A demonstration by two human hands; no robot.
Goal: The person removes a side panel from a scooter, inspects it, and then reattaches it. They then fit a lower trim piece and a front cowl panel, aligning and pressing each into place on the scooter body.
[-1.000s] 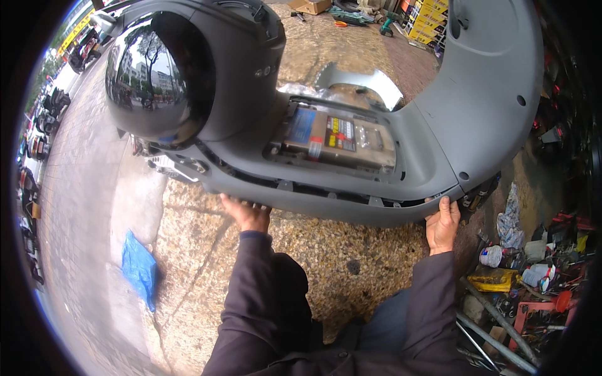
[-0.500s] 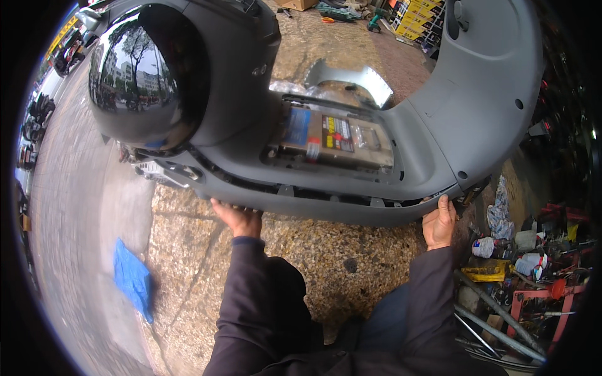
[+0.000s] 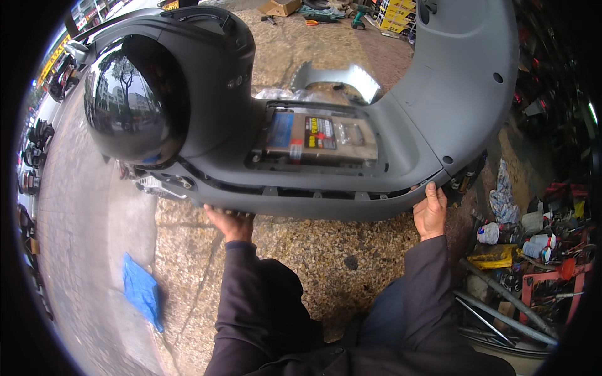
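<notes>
Head view: right hand (image 3: 431, 212) still clamps grey panel (image 3: 320, 208); left hand (image 3: 232, 224) beneath, grip unclear.

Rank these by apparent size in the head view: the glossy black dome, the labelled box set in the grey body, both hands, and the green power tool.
1. Glossy black dome
2. Labelled box
3. Left hand and right hand: too alike to rank apart
4. Green power tool, though it lies farther off

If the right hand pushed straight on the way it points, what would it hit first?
The right hand would probably meet the long, curved, grey plastic side panel first, as it appears to be touching it; depth beyond is unclear.
</notes>
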